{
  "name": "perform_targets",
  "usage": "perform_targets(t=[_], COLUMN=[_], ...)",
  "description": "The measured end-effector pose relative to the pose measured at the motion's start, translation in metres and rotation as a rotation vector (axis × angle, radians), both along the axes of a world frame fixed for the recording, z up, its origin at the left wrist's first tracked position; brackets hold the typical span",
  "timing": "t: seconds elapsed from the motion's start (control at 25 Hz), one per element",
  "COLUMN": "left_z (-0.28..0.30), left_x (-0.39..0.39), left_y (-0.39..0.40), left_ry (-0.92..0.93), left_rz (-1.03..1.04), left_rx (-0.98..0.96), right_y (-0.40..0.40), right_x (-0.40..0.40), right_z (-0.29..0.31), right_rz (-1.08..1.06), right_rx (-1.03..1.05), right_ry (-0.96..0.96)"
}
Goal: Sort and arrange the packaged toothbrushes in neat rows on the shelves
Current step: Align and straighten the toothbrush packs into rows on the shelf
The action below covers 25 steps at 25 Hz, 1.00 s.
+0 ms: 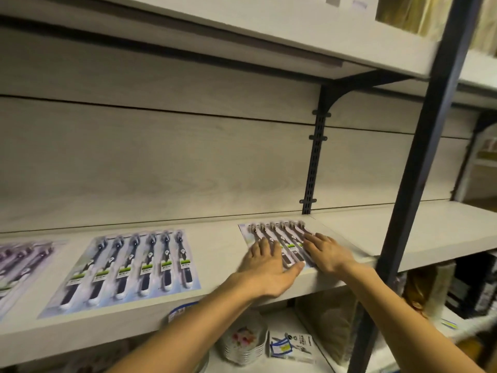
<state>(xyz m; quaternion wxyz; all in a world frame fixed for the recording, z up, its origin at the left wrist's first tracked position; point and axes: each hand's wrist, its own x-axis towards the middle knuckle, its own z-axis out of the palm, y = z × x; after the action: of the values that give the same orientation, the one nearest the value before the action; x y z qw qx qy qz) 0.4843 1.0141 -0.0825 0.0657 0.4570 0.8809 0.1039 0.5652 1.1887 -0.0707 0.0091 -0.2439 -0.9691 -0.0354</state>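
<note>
A row of several packaged toothbrushes lies flat on the pale wooden shelf, near its right end. My left hand rests flat on the left packs, fingers straight, thumb along the front edge. Beside it, my right hand presses flat on the right packs with straight fingers. A second row of several toothbrush packs lies to the left, side by side. A third group with purple card shows at the far left edge, partly cut off.
A dark metal upright stands just right of my right hand. A slotted bracket rail runs up the back panel. Another shelf hangs overhead. Below sit stacked floral bowls, a small box and bagged goods.
</note>
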Motion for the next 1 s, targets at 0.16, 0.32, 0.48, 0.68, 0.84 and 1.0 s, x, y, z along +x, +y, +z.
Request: perform_targets(t=[0.16,0.32,0.48,0.68,0.84,1.0], left_z=[-0.003,0.011,0.034,0.036,0.026,0.010], left_x=[0.000,-0.016,-0.066,-0.111,-0.126,-0.115], left_y=[-0.002,-0.010,-0.058,-0.155,-0.241,-0.293], left_ry=[-0.039,-0.158,0.028,0.230,0.160,0.029], left_rz=[0.005,0.043,0.185,0.452,0.610,0.528], left_rx=[0.036,0.152,0.257,0.154,0.097,0.067], right_y=[0.009,0.018,-0.043,-0.154,-0.227,-0.251], right_x=[-0.005,-0.012,-0.047,-0.090,-0.118,-0.128], right_z=[-0.009,-0.013,0.005,0.003,-0.004,-0.009], right_rz=[0.002,-0.079,0.114,0.335,0.414,0.393], right_rx=[0.043,-0.108,-0.165,-0.283,-0.396,-0.350], right_ry=[-0.006,0.217,0.426,0.337,0.277,0.219])
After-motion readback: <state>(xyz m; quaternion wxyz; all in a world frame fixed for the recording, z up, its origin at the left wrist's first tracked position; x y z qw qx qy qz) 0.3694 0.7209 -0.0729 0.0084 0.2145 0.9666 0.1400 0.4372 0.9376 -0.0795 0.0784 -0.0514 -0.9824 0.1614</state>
